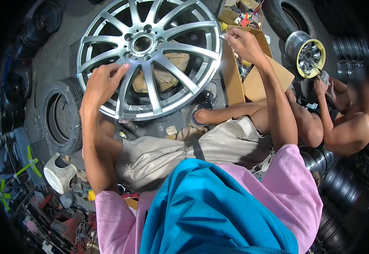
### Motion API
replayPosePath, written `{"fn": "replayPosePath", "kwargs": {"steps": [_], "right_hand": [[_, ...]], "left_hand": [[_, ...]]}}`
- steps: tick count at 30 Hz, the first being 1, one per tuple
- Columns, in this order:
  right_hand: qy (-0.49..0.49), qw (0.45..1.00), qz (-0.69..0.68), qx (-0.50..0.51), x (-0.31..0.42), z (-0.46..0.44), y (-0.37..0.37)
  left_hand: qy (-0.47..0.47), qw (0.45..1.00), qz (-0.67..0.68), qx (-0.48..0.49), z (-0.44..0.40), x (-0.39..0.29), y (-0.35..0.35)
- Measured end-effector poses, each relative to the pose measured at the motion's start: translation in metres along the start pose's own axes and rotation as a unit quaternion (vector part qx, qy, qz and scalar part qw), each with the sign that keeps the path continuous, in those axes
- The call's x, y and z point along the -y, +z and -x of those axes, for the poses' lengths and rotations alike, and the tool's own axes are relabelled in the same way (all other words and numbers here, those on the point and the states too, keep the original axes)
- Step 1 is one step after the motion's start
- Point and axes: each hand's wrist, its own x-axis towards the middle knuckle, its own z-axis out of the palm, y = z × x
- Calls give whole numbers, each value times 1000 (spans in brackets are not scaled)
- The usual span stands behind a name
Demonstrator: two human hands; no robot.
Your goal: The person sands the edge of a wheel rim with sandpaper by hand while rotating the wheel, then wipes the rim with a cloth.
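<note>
And there it was, the big silver wheel (152,91), face up right in front of the person's lap (155,154), tipped a little towards it, it seemed; a handy spot, with both the hub and the far rim within arm's reach. Off to the left, a tyre (75,131) sat just beyond the rim, out of the elbow's way. On the right, an open cardboard box (231,80) stood close beside the wheel, probably so that its contents were a short reach away. Through the spokes showed a brown bundle (163,78), apparently beneath the wheel, perhaps to prop it off the floor, though the contact was hidden.

Now to the hands! The left hand (104,80) lay over the near-left spokes, thumb spread from loosely bent fingers, a light touch that looked meant to steady the wheel rather than grip it hard. And the right hand (243,44), up at the right-hand edge of the rim, had thumb and fingertips pinched on a small pale piece (223,37), its tip poking out towards the metal, a hold that seemed chosen for fine control. What it was made of, nobody could tell.
</note>
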Motion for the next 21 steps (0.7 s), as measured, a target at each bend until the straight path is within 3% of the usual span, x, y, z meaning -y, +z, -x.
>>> {"fn": "replayPosePath", "kwargs": {"steps": [7,9,11,13,21], "right_hand": [[12,999,17,41,7,19,1],[38,994,-55,85,8,39,7],[5,994,-81,75,10,49,10],[53,989,-115,81,16,53,10],[26,997,-74,27,10,53,21]], "left_hand": [[-13,1000,-12,1,-2,0,0],[-10,1000,-6,7,-3,-6,-2],[-8,1000,-4,8,-3,-7,-2],[3,1000,-3,4,-4,-5,-1],[-7,1000,-12,10,-5,-5,-3]]}}
